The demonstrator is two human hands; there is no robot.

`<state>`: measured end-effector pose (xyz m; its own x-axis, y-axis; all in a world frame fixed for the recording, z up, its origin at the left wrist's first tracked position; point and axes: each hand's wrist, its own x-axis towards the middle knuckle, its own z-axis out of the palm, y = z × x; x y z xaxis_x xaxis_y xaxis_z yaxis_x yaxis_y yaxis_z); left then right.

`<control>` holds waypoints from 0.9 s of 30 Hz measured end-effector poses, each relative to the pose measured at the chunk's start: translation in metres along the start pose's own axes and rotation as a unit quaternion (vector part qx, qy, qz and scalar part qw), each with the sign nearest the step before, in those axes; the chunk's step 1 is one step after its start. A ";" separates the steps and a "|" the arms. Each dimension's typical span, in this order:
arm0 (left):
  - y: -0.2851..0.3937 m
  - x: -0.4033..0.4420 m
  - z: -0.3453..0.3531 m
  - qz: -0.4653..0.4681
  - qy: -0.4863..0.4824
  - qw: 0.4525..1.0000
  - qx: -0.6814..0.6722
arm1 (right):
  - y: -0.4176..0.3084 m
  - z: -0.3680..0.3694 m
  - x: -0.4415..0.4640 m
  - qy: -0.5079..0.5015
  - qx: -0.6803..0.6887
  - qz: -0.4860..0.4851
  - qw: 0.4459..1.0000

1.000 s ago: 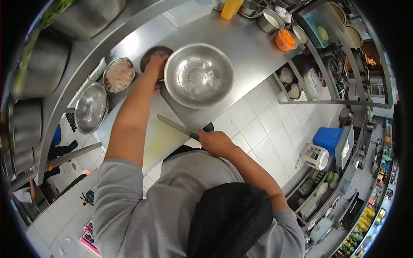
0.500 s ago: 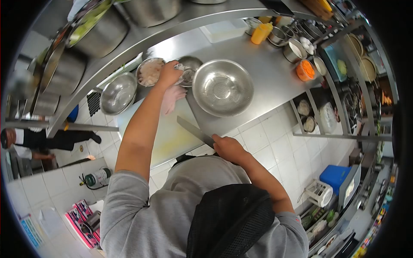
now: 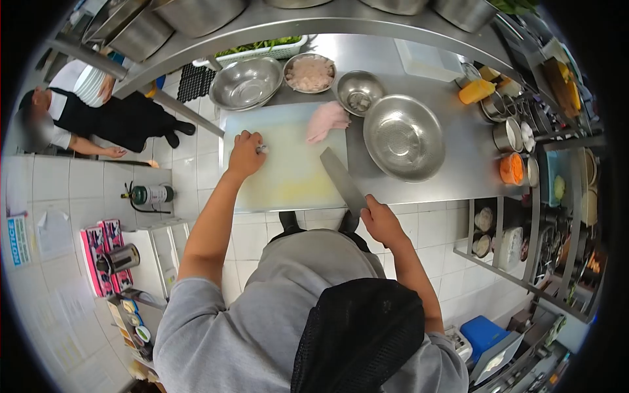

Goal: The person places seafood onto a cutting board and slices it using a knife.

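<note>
Knife: a broad-bladed steel knife [image 3: 343,178] in your right hand [image 3: 384,226], blade over the right edge of the pale, yellow-stained cutting board [image 3: 268,187]; contact with the board, cannot tell.
Knife v. right hand: handle end inside your fist; blade runs out beyond the knuckles, on the far-left side of the hand.
Knife v. left hand: to the right of it and well apart.
Knife axis: diagonal. Tip points away from you and to your left; handle end nearer your body, to the right.
Right hand: closed, fingers wrapped round the handle.
Left hand: yours [image 3: 246,154], over the left part of the board; fingers curled in, nearly closed, on a small grey piece [image 3: 262,149]. Piece shows at the right side of the fingers, too small to identify.
Pink piece: soft, pale pink flat piece [image 3: 326,122] at the board's far-right corner, just beyond the knife tip, slanting away to the right.
Far side, left to right: wide shiny steel bowl [image 3: 229,92]; round steel bowl of pale pink chunks [image 3: 333,67]; small steel bowl with grey bits [image 3: 371,81]; large steel bowl with a dotted base [image 3: 429,141], on the steel counter [image 3: 458,187].
</note>
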<state>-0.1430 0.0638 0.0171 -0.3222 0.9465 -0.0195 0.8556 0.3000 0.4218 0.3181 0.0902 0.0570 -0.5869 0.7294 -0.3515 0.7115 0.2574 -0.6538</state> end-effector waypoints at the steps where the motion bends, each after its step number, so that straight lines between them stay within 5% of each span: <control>1: -0.004 -0.006 0.004 -0.006 0.016 1.000 -0.001 | 0.000 0.000 0.003 -0.007 -0.002 -0.002 1.000; 6: 0.055 0.017 -0.031 -0.018 -0.015 0.998 0.061 | -0.003 -0.008 0.004 -0.028 -0.042 -0.007 0.999; 8: 0.090 0.061 -0.027 0.075 0.061 0.995 0.010 | -0.003 -0.008 0.000 -0.003 -0.042 -0.016 0.999; 10: 0.137 0.111 -0.004 0.158 0.030 0.979 -0.125 | -0.001 -0.007 -0.006 -0.023 -0.054 -0.006 0.998; 13: 0.207 0.173 0.036 0.236 -0.043 0.962 -0.132 | 0.002 0.004 -0.021 0.033 -0.058 -0.026 0.997; 16: 0.241 0.219 0.109 0.197 0.007 0.980 -0.015 | -0.006 0.008 -0.040 0.060 -0.050 -0.008 0.997; 21: 0.254 0.236 0.129 0.132 -0.158 0.970 0.128 | 0.005 0.005 -0.056 0.039 -0.022 0.008 0.999; 27: 0.240 0.212 0.076 0.167 -0.023 0.986 -0.015 | 0.015 0.001 -0.047 0.012 0.005 0.005 1.000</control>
<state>0.0247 0.3454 0.0450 -0.0056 0.9965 0.0838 0.8980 -0.0319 0.4389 0.3561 0.0593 0.0627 -0.5701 0.7472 -0.3416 0.7133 0.2439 -0.6570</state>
